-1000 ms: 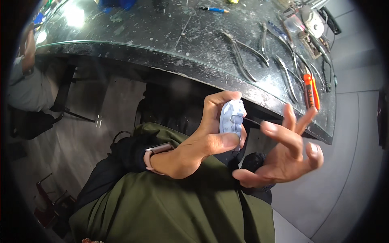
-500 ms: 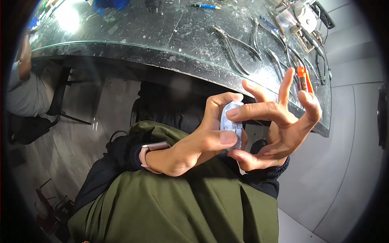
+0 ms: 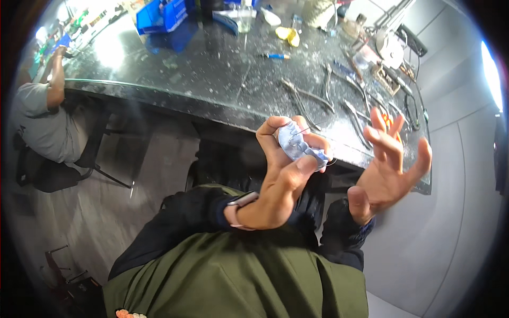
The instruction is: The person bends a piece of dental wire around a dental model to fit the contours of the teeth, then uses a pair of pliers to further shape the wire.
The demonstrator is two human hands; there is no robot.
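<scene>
My left hand (image 3: 281,183) grips a pale blue dental cast (image 3: 291,142), a horseshoe row of teeth, with the thumb on its near side and fingers around the back. Thin wire ends (image 3: 314,127) stick out from the cast. Apart from it to the right, my right hand (image 3: 389,172) is raised with its fingers spread, holding nothing. Behind its fingers shows part of an orange-handled tool (image 3: 385,120) on the bench. Several metal pliers lie just beyond my hands, one pair of pliers (image 3: 303,98) nearest the cast.
The dark glass-topped bench (image 3: 207,79) crosses ahead, its edge close to my hands. On it are a blue bin (image 3: 164,18), a yellow piece (image 3: 288,35), a blue pen-like tool (image 3: 277,56) and a cluttered right corner. Another person (image 3: 45,119) sits at far left.
My right hand has let go of the cast and moved away to the right, fingers spreading. The cast has turned in my left hand, showing its teeth and wire. The view has tilted up.
</scene>
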